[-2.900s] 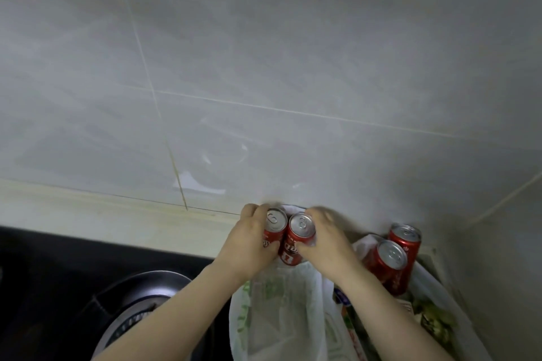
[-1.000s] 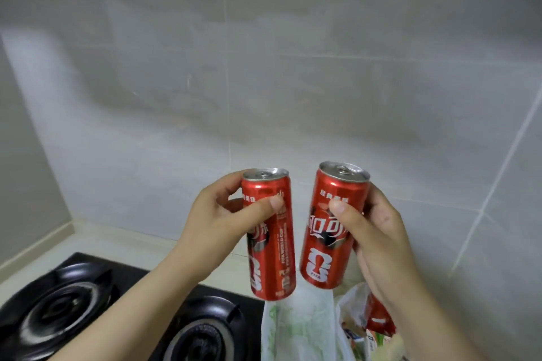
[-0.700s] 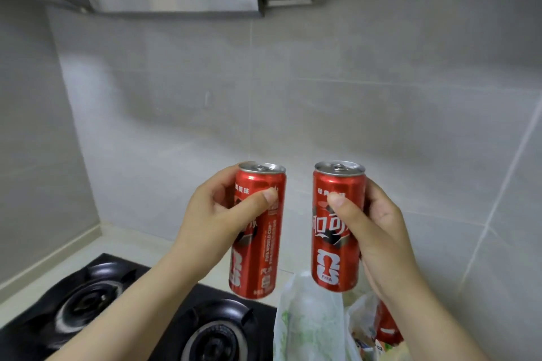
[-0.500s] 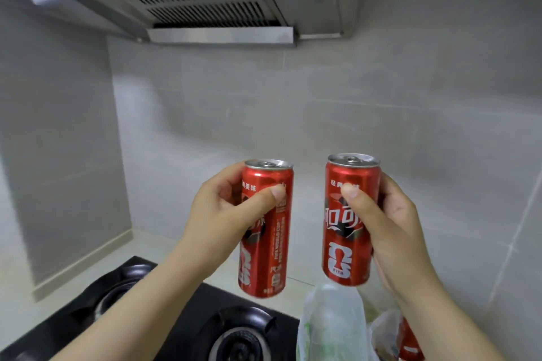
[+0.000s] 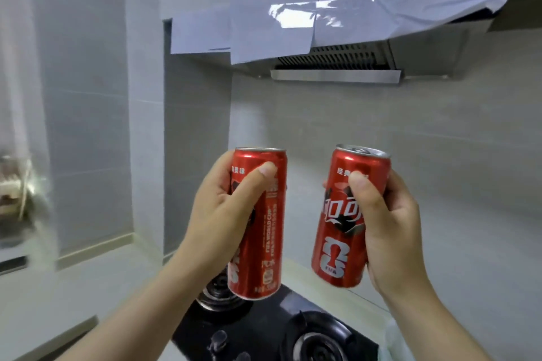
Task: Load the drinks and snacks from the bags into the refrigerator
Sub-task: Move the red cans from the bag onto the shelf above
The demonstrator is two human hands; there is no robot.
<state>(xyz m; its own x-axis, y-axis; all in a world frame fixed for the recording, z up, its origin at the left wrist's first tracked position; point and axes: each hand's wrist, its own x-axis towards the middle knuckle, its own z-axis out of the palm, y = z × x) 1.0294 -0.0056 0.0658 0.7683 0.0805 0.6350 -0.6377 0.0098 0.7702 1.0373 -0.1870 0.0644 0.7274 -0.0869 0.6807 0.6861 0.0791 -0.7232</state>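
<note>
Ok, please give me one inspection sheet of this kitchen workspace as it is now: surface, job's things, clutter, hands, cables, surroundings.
Surface: pale countertop with a black gas stove set in it.
Job's things: two red cans held in the air above the stove, apart from each other; left can about upright, right can tilted a little.
Clutter: one blurred object at the left edge, cannot identify.
Hands: left hand grips the left can; right hand grips the right can; both thumbs lie across the fronts.
Cables: nothing seen.
Surroundings: grey tiled wall; range hood with pale sheets over its front.
</note>
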